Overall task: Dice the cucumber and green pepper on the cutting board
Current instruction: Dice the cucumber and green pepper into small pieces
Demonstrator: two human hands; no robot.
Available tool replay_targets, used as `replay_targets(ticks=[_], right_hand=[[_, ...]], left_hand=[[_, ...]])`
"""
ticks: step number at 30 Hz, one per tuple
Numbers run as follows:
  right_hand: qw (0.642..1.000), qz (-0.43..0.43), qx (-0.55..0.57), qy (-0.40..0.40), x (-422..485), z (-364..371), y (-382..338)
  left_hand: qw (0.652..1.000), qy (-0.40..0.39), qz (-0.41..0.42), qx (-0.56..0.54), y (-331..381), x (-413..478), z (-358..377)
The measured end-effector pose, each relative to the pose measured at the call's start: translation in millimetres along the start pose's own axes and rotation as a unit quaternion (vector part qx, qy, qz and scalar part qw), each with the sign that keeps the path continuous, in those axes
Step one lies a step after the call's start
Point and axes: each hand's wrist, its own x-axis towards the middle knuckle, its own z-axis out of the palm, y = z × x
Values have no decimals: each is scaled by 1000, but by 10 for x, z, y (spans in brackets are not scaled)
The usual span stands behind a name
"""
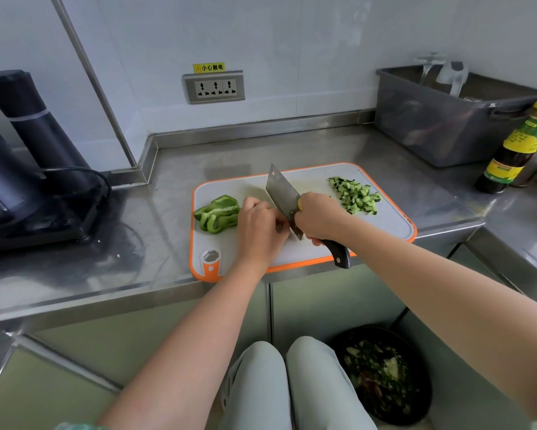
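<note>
A grey cutting board (pixel 391 218) with an orange rim lies on the steel counter. Diced cucumber (pixel 355 194) is heaped at its far right. Green pepper pieces (pixel 219 214) lie at its left side. My right hand (pixel 318 217) grips the cleaver (pixel 282 191) where blade meets the black handle, blade edge down on the board. My left hand (pixel 259 226) sits just left of the blade with curled fingers; what is under them is hidden.
A dark appliance (pixel 18 156) with a cable stands at the left. A grey plastic bin (pixel 447 119) sits at the back right, a sauce bottle (pixel 515 150) beside it. A wall socket (pixel 214 87) is behind. A bin with scraps (pixel 385 373) stands on the floor.
</note>
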Motion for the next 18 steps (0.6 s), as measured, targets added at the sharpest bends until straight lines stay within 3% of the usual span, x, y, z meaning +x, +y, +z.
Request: replay_targets(ticks=[10, 18], right_hand=[[995, 41, 64, 63, 91, -111, 284], [990, -17, 132, 44, 20, -71, 109]], left_hand=[[999, 6, -34, 18, -20, -17, -26], [990, 43, -89, 99, -259, -131, -289]])
